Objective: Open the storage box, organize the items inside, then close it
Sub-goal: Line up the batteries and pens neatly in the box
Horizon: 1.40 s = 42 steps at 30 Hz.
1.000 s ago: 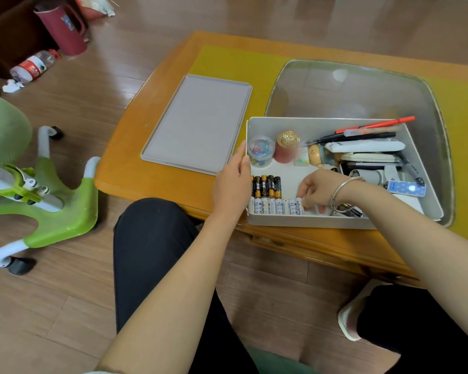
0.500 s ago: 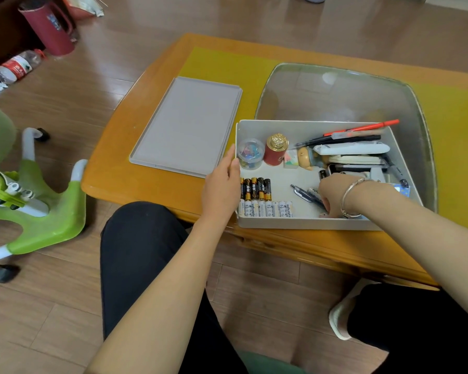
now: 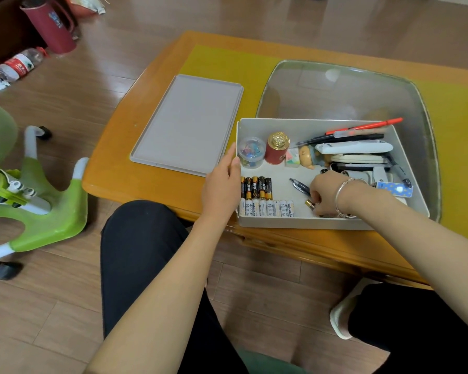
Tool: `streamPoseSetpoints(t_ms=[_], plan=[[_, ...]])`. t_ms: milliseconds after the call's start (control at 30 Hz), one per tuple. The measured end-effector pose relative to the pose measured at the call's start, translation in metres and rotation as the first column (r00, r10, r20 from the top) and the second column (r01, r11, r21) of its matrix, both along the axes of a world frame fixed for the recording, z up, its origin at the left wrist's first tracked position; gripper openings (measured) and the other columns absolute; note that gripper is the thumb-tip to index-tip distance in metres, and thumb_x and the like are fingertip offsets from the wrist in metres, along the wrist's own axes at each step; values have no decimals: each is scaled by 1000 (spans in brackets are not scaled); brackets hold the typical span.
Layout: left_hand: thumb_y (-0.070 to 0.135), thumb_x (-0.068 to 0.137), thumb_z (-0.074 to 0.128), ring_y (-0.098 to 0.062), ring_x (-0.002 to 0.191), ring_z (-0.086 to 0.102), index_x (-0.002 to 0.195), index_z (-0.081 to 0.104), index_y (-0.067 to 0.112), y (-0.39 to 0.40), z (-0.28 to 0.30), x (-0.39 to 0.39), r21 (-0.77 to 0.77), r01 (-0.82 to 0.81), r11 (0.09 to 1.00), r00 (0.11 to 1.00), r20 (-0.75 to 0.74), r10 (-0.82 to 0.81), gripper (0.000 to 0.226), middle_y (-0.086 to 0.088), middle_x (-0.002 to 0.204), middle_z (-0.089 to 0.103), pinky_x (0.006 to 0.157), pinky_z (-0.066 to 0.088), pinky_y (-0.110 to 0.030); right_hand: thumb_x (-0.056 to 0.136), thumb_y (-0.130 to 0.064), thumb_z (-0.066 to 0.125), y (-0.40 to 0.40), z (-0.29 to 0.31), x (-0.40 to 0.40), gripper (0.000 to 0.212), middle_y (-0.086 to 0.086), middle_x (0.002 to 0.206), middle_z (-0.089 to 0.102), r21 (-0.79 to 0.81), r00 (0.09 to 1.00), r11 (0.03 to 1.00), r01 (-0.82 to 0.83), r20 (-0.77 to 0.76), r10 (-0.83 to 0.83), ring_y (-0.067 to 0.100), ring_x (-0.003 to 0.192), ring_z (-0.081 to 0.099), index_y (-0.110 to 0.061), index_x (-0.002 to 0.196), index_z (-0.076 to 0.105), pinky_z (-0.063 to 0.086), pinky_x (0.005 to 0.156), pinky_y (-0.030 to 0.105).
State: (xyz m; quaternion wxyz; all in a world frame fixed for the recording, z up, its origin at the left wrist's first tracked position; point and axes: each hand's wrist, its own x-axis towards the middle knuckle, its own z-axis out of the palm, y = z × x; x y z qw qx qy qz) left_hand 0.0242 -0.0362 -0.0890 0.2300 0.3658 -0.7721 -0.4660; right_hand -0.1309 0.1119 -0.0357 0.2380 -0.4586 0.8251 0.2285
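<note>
A small gold-tipped item (image 3: 310, 204) is pinched by the curled right hand (image 3: 326, 194) at the near wall of the open storage box (image 3: 295, 222). The box's left wall is steadied by the left hand (image 3: 222, 186), fingers relaxed. Lid (image 3: 189, 122) is laid flat, left of box.

Five black batteries (image 3: 256, 187), seven white batteries (image 3: 266, 208).

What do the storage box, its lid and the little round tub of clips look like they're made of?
The storage box looks like matte pale grey plastic, with thin moulded walls and no shine. The lid, lying flat on the table beside it, has the same dull grey finish and a raised moulded rim, so probably the same plastic. The round tub seems to be clear glossy plastic, since the coloured clips show through its wall.
</note>
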Motion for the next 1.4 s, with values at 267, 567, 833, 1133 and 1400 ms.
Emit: streamPoseSetpoints(t_ms=[267,567,833,1133,1400], plan=[[35,103,33,33,73,41,146,38,32,2,2,0,22,-4,1000,1000,-18,5,43,22,114,53,66,34,-4,74,-16,58,1,-10,2,34,1,53,32,-18,999,1000,-15,-45,14,21,52,33,-17,53,31,29,46,23],[34,103,34,38,77,37,146,38,30,1,1,-1,24,2,1000,1000,-28,-1,44,11,134,54,61,34,6,82,-33,68,-10,-6,0,25,6,96,67,-266,988,954,140,-20,-150,22,88,61,-14,97,71,49,72,27],[35,103,34,34,71,40,146,38,31,2,2,0,17,-3,1000,1000,-24,3,43,27,107,52,68,35,-9,81,-29,71,-38,-8,13,23,4,74,65,-646,889,615,452,387,-246,17,64,62,-9,91,69,55,71,32],[35,103,33,33,73,40,146,38,31,2,1,1,2,7,1000,1000,-12,-7,43,25,108,54,68,35,-9,84,-23,68,-39,-18,11,10,4,79,70,-523,879,727,445,409,-244,19,79,68,-17,92,69,52,82,28],[35,103,34,30,68,41,146,39,33,1,2,0,26,-12,1000,1000,7,12,43,36,77,41,68,37,-13,88,1,57,-1,16,-11,19,-9,50,64,-550,757,543,634,586,-290,7,40,57,-10,102,64,47,39,19]])
